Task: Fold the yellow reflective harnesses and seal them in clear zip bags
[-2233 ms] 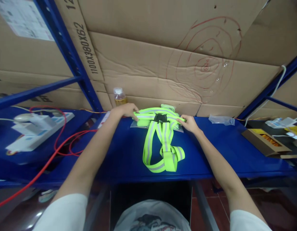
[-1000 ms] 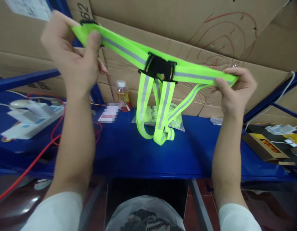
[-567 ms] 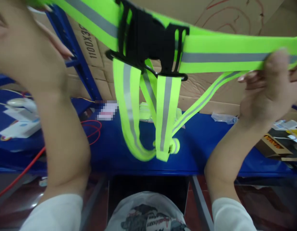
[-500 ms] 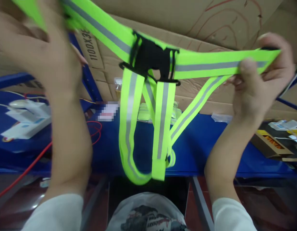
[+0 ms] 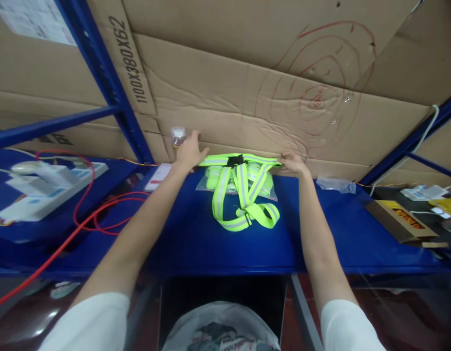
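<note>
While your two hands are at the ends of its belt, the bright yellow-green cloth harness with silver stripes [image 5: 242,184] is between your fingers, with its top part over a clear plastic bag of yellow-green straps [image 5: 266,187]. Your right hand [image 5: 293,162] seems to pinch the belt's right end. Your left hand [image 5: 190,152] is at the other end, thumb and pointing finger spread wide; its other fingers are hard to see, so I cannot tell if they hold the cloth. The belt runs almost straight from hand to hand, and the black plastic buckle [image 5: 235,160] is about halfway between your fingers. Closer to you than your fingers, the loose loops lie bunched on the blue metal table [image 5: 196,243]. Just behind your left fingers is a clear bottle with a white cap [image 5: 178,132], mostly hidden by your hand. The step in hand looks like spreading the harness out, belt on the far side and loops on the near side. I think the next move calls for a good hold at both ends, then a soft, even pull, so the loops do not twist or drag the bag. Mind your left fingers near that bottle, as they could knock it.
</note>
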`<action>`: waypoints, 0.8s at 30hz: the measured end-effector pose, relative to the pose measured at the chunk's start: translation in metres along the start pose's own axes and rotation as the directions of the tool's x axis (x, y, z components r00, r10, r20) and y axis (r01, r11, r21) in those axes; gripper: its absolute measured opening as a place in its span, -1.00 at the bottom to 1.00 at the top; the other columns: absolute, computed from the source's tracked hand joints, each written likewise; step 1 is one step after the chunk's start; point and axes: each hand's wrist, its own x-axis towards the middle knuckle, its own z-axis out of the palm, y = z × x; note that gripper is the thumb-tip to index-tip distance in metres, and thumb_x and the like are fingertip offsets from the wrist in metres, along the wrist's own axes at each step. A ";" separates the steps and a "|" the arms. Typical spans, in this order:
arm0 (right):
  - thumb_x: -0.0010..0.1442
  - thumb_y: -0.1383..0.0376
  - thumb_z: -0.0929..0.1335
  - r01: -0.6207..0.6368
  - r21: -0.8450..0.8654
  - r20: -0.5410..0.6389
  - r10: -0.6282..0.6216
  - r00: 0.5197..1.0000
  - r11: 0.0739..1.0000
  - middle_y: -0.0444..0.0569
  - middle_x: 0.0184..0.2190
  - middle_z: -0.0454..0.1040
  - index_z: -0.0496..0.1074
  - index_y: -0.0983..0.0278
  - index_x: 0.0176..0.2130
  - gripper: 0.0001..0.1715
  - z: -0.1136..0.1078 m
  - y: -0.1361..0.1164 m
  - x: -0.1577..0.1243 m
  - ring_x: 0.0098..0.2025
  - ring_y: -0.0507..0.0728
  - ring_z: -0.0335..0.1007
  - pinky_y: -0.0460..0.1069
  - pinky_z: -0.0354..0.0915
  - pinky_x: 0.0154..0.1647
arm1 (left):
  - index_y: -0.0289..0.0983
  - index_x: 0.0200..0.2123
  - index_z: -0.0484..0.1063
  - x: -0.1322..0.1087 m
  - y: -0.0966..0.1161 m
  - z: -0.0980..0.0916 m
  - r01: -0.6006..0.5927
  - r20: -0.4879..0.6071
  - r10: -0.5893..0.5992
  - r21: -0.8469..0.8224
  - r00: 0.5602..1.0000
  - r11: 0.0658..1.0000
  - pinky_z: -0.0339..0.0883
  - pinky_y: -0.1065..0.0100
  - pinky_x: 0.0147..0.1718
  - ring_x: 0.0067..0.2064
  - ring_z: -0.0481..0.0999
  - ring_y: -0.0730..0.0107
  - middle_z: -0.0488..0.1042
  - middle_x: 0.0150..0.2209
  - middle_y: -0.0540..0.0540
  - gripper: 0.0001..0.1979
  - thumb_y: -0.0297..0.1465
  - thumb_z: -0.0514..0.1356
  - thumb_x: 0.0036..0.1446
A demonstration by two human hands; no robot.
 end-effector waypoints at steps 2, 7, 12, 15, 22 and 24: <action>0.02 0.26 0.64 0.081 -0.110 -0.023 -0.084 0.996 0.991 -0.13 -0.47 0.54 0.49 0.29 -0.17 -0.56 -0.011 -0.005 -0.006 -0.37 0.14 0.54 0.03 0.52 -0.29 | -0.34 0.12 0.52 -0.009 0.017 -0.013 0.009 -0.011 -0.009 0.034 1.000 0.999 0.40 0.03 0.16 0.12 0.59 -0.11 0.59 0.11 -0.38 -0.57 -0.23 0.33 0.27; 0.29 -0.06 0.48 0.627 -0.200 0.330 -0.551 0.767 0.753 0.02 -0.26 0.66 0.58 0.28 -0.11 -0.53 -0.009 -0.019 -0.071 -0.28 0.13 0.52 -0.02 0.38 -0.22 | -0.25 -0.39 0.60 -0.089 0.075 -0.038 -0.261 0.293 0.336 -0.267 0.895 0.928 0.29 0.26 -0.30 -0.35 0.54 0.25 0.60 -0.40 -0.12 -0.49 0.06 0.23 0.33; 0.17 -0.04 0.56 0.761 -0.370 0.593 -0.495 0.635 0.533 0.02 -0.20 0.67 0.62 0.23 -0.14 -0.56 0.036 0.015 -0.149 -0.22 0.18 0.54 -0.03 0.23 -0.26 | -0.25 -0.42 0.60 -0.184 0.092 -0.009 -0.466 0.431 0.519 -0.229 0.738 0.854 0.23 0.20 -0.31 -0.29 0.56 0.08 0.58 -0.40 -0.18 -0.46 0.15 0.36 0.19; 0.13 0.17 0.52 0.649 -0.323 0.593 -0.388 0.706 0.689 -0.10 -0.46 0.56 0.58 0.25 -0.35 -0.81 0.051 0.043 -0.148 -0.41 0.09 0.40 -0.05 0.11 -0.37 | -0.22 -0.16 0.69 -0.192 0.074 0.010 -0.402 0.508 0.509 -0.313 0.695 0.861 0.25 0.22 -0.31 -0.28 0.60 0.08 0.65 -0.31 -0.18 -0.76 -0.18 0.35 0.28; 0.06 0.08 0.39 0.187 0.128 0.385 -0.223 0.895 0.974 -0.14 -0.55 0.48 0.51 0.25 -0.32 -0.70 0.036 0.061 -0.103 -0.57 0.04 0.35 -0.08 0.27 -0.53 | -0.28 -0.14 0.71 -0.137 0.028 -0.011 -0.273 0.592 0.631 -0.584 0.502 0.765 0.34 0.43 -0.29 -0.33 0.55 0.40 0.65 -0.32 -0.03 -0.75 -0.41 0.24 0.20; -0.03 0.09 0.39 0.035 0.218 0.321 -0.105 0.941 0.975 -0.18 -0.57 0.44 0.49 0.23 -0.30 -0.68 0.028 0.061 -0.097 -0.60 0.05 0.35 -0.07 0.30 -0.59 | -0.29 -0.31 0.67 -0.126 0.021 -0.022 -0.299 0.543 0.648 -0.596 0.534 0.746 0.37 0.42 -0.26 -0.30 0.55 0.40 0.62 -0.29 -0.06 -0.82 -0.48 0.25 0.05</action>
